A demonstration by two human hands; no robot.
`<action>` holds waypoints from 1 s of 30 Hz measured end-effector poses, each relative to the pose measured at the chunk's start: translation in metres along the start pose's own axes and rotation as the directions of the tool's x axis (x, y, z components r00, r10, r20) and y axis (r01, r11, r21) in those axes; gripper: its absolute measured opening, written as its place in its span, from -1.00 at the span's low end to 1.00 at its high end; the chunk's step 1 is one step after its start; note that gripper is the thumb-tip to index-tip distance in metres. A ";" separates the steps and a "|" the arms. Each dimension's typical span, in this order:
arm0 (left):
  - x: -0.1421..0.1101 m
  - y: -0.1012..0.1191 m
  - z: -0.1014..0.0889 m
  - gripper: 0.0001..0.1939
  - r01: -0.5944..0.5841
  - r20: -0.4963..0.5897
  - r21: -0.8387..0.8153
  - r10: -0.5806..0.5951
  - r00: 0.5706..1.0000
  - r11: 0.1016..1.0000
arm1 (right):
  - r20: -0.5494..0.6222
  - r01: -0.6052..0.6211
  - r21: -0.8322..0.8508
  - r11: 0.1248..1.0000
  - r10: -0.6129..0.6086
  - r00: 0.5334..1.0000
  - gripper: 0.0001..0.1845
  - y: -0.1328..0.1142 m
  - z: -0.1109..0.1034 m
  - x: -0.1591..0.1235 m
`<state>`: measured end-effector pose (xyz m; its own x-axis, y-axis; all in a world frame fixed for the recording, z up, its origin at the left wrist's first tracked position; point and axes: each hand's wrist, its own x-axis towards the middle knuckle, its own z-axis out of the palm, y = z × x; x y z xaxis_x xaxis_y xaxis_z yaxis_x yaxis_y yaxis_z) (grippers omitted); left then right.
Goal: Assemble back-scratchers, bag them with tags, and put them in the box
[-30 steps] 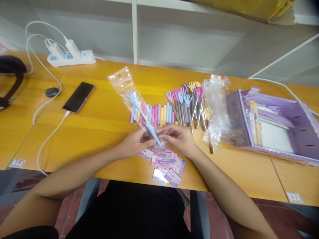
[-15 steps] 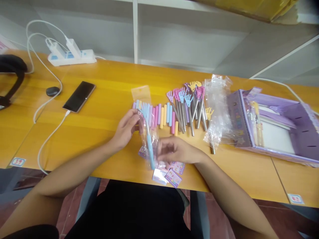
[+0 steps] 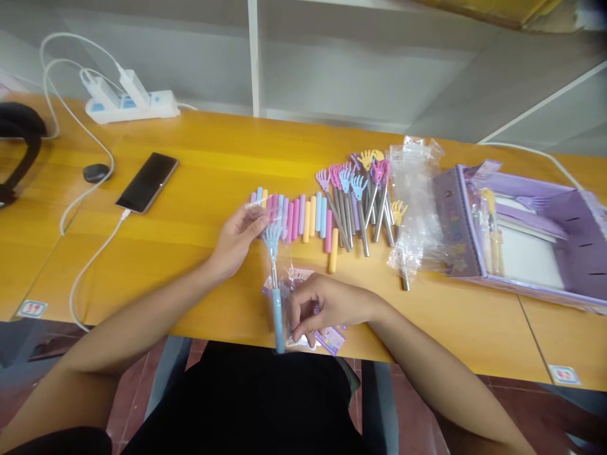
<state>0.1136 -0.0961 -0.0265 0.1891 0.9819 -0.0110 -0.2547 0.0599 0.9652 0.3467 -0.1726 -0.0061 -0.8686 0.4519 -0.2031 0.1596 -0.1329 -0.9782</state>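
Bagged scratcher (image 3: 278, 319) drawn closer, right hand (image 3: 327, 309) too

Desk (image 3: 156, 253): phone (image 3: 148, 182) L, pwr strip (image 3: 159, 107) behind it. Ctr: tube row (image 3: 295, 218); cards (image 3: 331, 341) in front, nr desk edge, bagged scratcher (image 3: 277, 309) L of them. Loose scratchers (image 3: 363, 221) R of tubes, then bags (image 3: 416, 196), then box (image 3: 450, 221) far R w/ items (image 3: 531, 230) inside.

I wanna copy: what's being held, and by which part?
The left hand pinches a clear bag by its far end, blue scratcher inside. Whether the right hand holds anything, I can't tell.
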 end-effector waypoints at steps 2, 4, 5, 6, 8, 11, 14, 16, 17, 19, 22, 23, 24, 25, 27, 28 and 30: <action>0.002 0.001 0.000 -0.67 0.022 -0.049 -0.058 -0.025 0.999 0.998 | -0.233 0.047 -0.249 0.967 -0.107 0.967 -0.61 0.001 -0.004 -0.001; 0.003 0.003 0.000 -0.70 0.036 -0.080 -0.093 -0.043 0.996 0.995 | -0.430 -0.002 -0.535 0.845 -0.270 0.862 -0.65 0.003 -0.012 -0.003; 0.004 0.004 0.000 -0.72 0.034 -0.087 -0.098 -0.043 0.995 0.995 | -0.472 -0.055 -0.629 0.775 -0.325 0.819 -0.69 0.004 -0.017 -0.005; 0.003 0.005 0.001 -0.73 0.029 -0.093 -0.097 -0.038 0.995 0.995 | -0.485 -0.106 -0.690 0.716 -0.348 0.802 -0.74 0.006 -0.022 -0.008; 0.003 0.005 0.001 -0.75 0.027 -0.096 -0.088 -0.036 0.995 0.996 | -0.477 -0.182 -0.749 0.637 -0.329 0.815 -0.77 0.008 -0.031 -0.013; 0.002 0.003 0.001 -0.74 0.009 -0.076 -0.033 -0.011 0.997 0.999 | -0.472 -0.240 -0.764 0.598 -0.266 0.840 -0.61 0.011 -0.038 -0.018; 0.002 0.001 0.001 -0.71 -0.037 -0.016 0.041 0.038 0.999 0.998 | -0.471 -0.239 -0.738 0.631 -0.230 0.851 -0.59 0.014 -0.038 -0.018; 0.001 0.000 0.001 -0.69 -0.055 0.016 0.085 0.054 0.998 0.995 | -0.485 -0.236 -0.711 0.662 -0.220 0.846 -0.63 0.014 -0.037 -0.016; 0.001 -0.001 0.000 -0.70 -0.058 0.021 0.106 0.056 0.998 0.993 | -0.496 -0.241 -0.700 0.672 -0.215 0.842 -0.65 0.014 -0.037 -0.016; 0.000 -0.003 -0.001 -0.72 -0.063 0.015 0.144 0.061 0.998 0.988 | -0.511 -0.258 -0.689 0.678 -0.202 0.835 -0.64 0.013 -0.036 -0.015; 0.001 -0.006 -0.004 -0.74 -0.076 -0.002 0.170 0.078 0.997 0.982 | -0.508 -0.279 -0.684 0.674 -0.166 0.845 -0.53 0.009 -0.035 -0.015; 0.002 -0.007 -0.005 -0.73 -0.082 -0.004 0.171 0.084 0.996 0.982 | -0.504 -0.286 -0.679 0.676 -0.147 0.851 -0.52 0.007 -0.034 -0.015; 0.002 -0.007 -0.005 -0.72 -0.084 0.000 0.168 0.085 0.996 0.982 | -0.502 -0.293 -0.671 0.681 -0.127 0.855 -0.53 0.006 -0.033 -0.015; 0.003 -0.007 -0.006 -0.70 -0.083 0.007 0.166 0.083 0.997 0.983 | -0.501 -0.299 -0.662 0.688 -0.109 0.859 -0.55 0.006 -0.033 -0.015; 0.002 -0.006 -0.005 -0.67 -0.068 0.032 0.167 0.063 0.997 0.984 | -0.502 -0.299 -0.640 0.707 -0.091 0.860 -0.59 0.005 -0.032 -0.014; 0.001 -0.005 -0.004 -0.66 -0.053 0.050 0.170 0.045 0.998 0.984 | -0.504 -0.291 -0.630 0.720 -0.094 0.859 -0.60 0.005 -0.032 -0.014; -0.002 -0.002 -0.003 -0.64 -0.018 0.090 0.183 0.001 0.996 0.983 | -0.503 -0.257 -0.608 0.751 -0.114 0.857 -0.61 0.005 -0.032 -0.013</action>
<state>0.1113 -0.0976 -0.0289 0.2731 0.9619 0.0136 -0.0805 0.0087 0.9967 0.3741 -0.1514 -0.0097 -0.5262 0.8462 -0.0840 0.6284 0.3203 -0.7089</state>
